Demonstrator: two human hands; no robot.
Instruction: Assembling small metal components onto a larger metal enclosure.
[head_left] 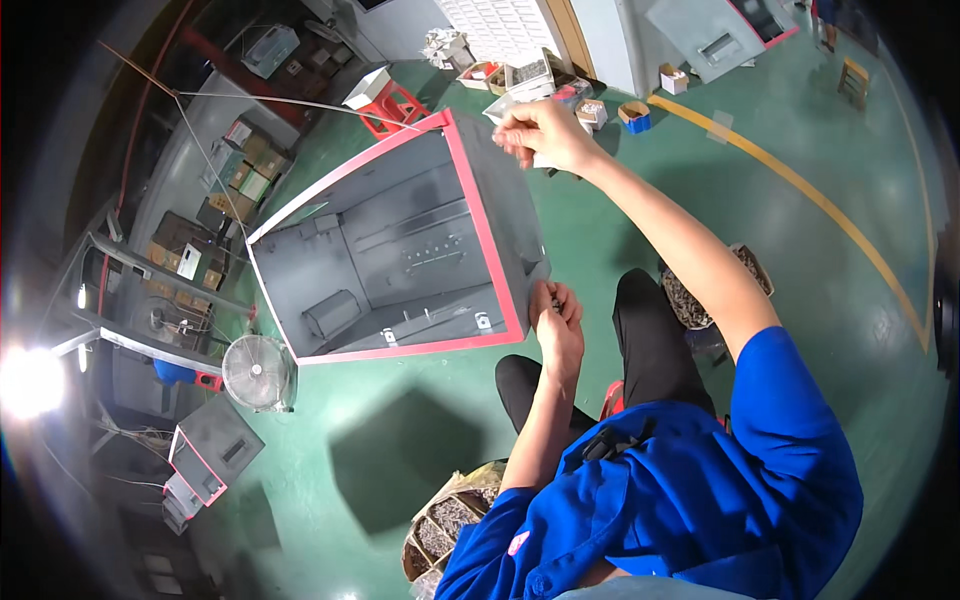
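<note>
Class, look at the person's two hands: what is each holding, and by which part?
Both hold the grey metal box by its red-edged rim: right hand at the far corner, left hand at the near corner.

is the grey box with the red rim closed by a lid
No, the grey metal box is open toward the camera, showing its inner walls and brackets, while the right hand grips its far edge.

Right hand [540,135] raised, grip pinched; left hand [556,315] curled low.

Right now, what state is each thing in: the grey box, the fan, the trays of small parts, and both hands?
Grey metal box: open, red-rimmed, tilted.
Left hand: at the box's lower corner, closed on small parts.
Right hand: gripping the box's top edge.
Fan: standing; spinning unclear.
Parts trays: filled.
</note>
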